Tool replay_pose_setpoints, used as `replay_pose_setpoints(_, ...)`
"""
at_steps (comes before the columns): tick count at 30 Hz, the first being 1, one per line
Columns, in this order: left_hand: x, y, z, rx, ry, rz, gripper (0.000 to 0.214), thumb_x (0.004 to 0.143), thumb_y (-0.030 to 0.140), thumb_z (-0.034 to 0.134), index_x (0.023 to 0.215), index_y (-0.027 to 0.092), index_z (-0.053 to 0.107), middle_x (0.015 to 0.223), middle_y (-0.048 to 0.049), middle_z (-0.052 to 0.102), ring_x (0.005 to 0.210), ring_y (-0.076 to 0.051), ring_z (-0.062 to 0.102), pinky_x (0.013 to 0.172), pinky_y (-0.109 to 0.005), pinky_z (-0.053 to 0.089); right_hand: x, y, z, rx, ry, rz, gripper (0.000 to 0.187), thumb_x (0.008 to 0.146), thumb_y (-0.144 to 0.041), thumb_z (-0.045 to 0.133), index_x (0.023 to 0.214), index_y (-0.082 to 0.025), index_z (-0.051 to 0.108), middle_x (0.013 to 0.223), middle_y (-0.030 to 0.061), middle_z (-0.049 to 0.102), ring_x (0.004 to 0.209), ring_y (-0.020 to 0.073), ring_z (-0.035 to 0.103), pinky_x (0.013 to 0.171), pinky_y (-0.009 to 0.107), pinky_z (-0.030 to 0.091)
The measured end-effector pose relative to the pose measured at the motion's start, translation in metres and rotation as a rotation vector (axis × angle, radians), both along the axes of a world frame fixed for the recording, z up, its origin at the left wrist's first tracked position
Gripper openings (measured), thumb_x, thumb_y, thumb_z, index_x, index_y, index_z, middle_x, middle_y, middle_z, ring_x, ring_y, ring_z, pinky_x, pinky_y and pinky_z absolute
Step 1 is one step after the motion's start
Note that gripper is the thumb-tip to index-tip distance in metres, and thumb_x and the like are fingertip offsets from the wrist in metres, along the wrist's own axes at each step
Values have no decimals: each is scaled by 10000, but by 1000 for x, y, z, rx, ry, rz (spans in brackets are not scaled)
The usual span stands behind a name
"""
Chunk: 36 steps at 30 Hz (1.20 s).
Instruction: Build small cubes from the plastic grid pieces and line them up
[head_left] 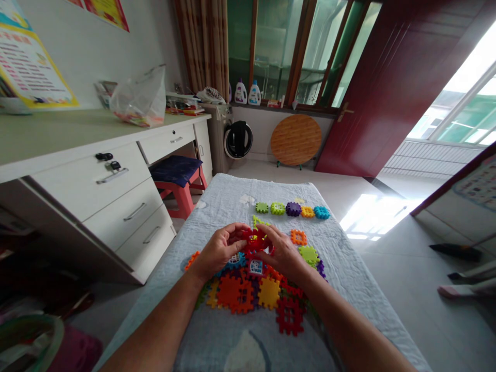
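Note:
Between my two hands is a red interlocking block piece [253, 241] with toothed edges, raised above a heap of similar pieces. My left hand [227, 247] grips its left side with thumb and fingers. On the other side my right hand [279, 249] pinches it, covering part of it. Below lie loose toothed pieces: an orange square [229, 291], a yellow one [268, 293] and a dark red window-like frame [290, 315]. A lime triangular piece [260, 221] shows just behind the hands. To the right rest an orange frame [298, 237] and a lime square [309, 255].
Beyond the hands, a row of joined blocks, among them a purple block [293, 208] and a blue block [321, 212], stands on the quilted cloth [217, 201]. A white desk [93, 191] and a pink stool [180, 194] flank the left side. A bin [58, 341] is at lower left.

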State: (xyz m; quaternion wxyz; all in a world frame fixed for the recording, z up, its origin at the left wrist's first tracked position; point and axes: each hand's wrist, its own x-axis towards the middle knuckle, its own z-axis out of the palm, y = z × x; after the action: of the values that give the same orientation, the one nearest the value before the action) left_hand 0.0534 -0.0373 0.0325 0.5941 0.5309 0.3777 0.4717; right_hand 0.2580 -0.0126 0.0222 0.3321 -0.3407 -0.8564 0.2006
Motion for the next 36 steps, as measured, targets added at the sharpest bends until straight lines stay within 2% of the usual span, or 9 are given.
replay_pose_setpoints(5, 1, 0, 0, 6, 25, 2, 354, 790, 280, 680, 1114, 174, 585, 1080, -82, 681, 1004, -211, 637, 900, -347, 501, 0, -4, 6, 39, -35, 8, 489, 839, -290, 636, 1281, -231, 438, 1057, 85, 585, 896, 192, 585, 787, 336, 501)
replay_pose_setpoints(11, 2, 0, -1, 29, 66, 7, 373, 790, 290, 681, 1130, 177, 579, 1074, -69, 685, 996, -198, 639, 903, -345, 505, 0, -5, 9, 43, -84, -1, 415, 839, -255, 630, 1221, -230, 469, 1040, 78, 583, 895, 191, 575, 776, 318, 489)
replay_pose_setpoints(17, 5, -3, 1, 107, 206, 31, 363, 828, 311, 629, 1160, 185, 555, 1096, -60, 674, 1013, -193, 635, 918, -342, 504, 2, -3, 7, 41, -98, -13, 417, 821, -204, 631, 1205, -231, 470, 1012, 59, 589, 852, 171, 573, 753, 298, 480)
replay_pose_setpoints(20, 4, -5, 4, 241, 354, 77, 379, 855, 328, 584, 1205, 192, 532, 1143, -72, 642, 1048, -199, 616, 929, -357, 500, 4, -3, 9, 35, -109, -20, 421, 810, -181, 627, 1197, -220, 466, 996, 55, 587, 844, 165, 566, 753, 293, 475)
replay_pose_setpoints(23, 3, -7, 13, 510, 635, 154, 480, 815, 363, 629, 1256, 213, 508, 1268, -91, 555, 1165, -237, 532, 997, -412, 449, 7, -3, 11, 28, -126, -42, 430, 798, -158, 616, 1195, -217, 463, 1005, 55, 585, 834, 163, 560, 750, 299, 472)
replay_pose_setpoints(27, 6, -7, 26, 804, 992, 88, 606, 753, 427, 692, 1282, 209, 490, 1293, -95, 531, 1233, -276, 439, 1082, -475, 339, 9, -3, 13, 17, -127, -30, 464, 780, -145, 615, 1210, -214, 455, 1033, 58, 581, 869, 169, 557, 767, 307, 470)
replay_pose_setpoints(31, 13, -6, 35, 852, 1162, 60, 463, 820, 319, 626, 1242, 172, 505, 1209, -84, 574, 1154, -250, 481, 1047, -422, 374, 10, -3, 15, 17, -125, -15, 470, 777, -165, 624, 1213, -208, 455, 1052, 64, 581, 877, 170, 555, 772, 313, 467)
replay_pose_setpoints(36, 22, -5, 43, 811, 1212, 55, 422, 823, 215, 582, 1231, 161, 489, 1188, -88, 565, 1106, -232, 500, 1004, -385, 410, 12, -4, 18, 18, -106, -24, 470, 787, -185, 613, 1229, -201, 453, 1034, 65, 581, 851, 166, 556, 750, 309, 470)
